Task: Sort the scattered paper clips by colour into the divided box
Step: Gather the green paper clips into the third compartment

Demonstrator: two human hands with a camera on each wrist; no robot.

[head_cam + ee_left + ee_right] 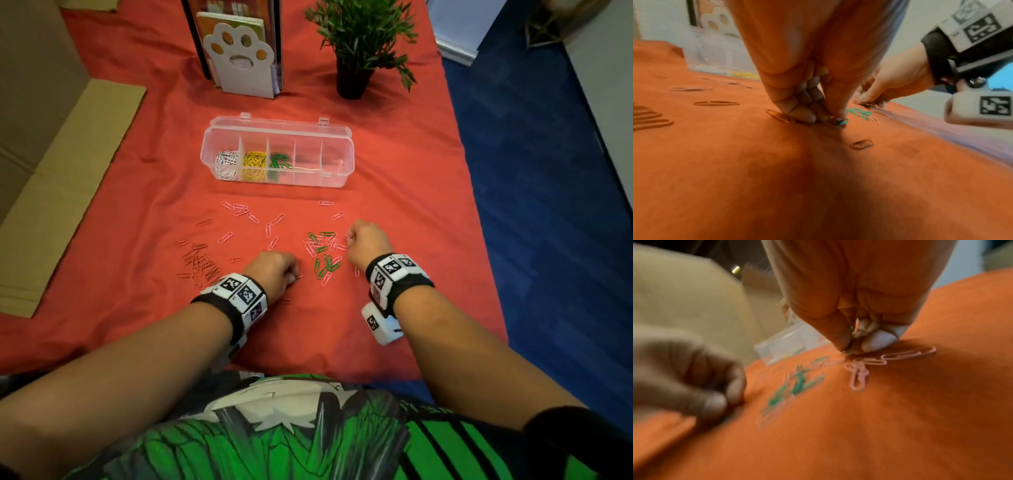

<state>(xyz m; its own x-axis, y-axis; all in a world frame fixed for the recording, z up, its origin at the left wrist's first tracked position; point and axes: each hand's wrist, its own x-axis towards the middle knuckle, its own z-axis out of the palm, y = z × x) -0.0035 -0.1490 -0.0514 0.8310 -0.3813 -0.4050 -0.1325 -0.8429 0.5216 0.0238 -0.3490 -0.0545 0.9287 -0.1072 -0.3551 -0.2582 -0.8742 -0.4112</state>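
A clear divided box (277, 154) stands on the red cloth with white, yellow and green clips in its three left compartments. Nearer me lie scattered pink clips (246, 212), a green and pink heap (323, 253) and dark red clips (202, 263). My left hand (294, 275) is curled on the cloth left of the heap. Its thumb and fingers (824, 118) pinch a green clip (840, 121), and a red clip (780, 117) lies beside them. My right hand (349, 240) pinches a green clip (847, 352) at the heap's right edge, beside pink clips (859, 376).
A white paw-shaped book holder (239, 58) and a potted plant (356, 44) stand behind the box. Flat cardboard (68, 192) lies along the left. The cloth ends at the right edge, with blue floor (548, 205) beyond.
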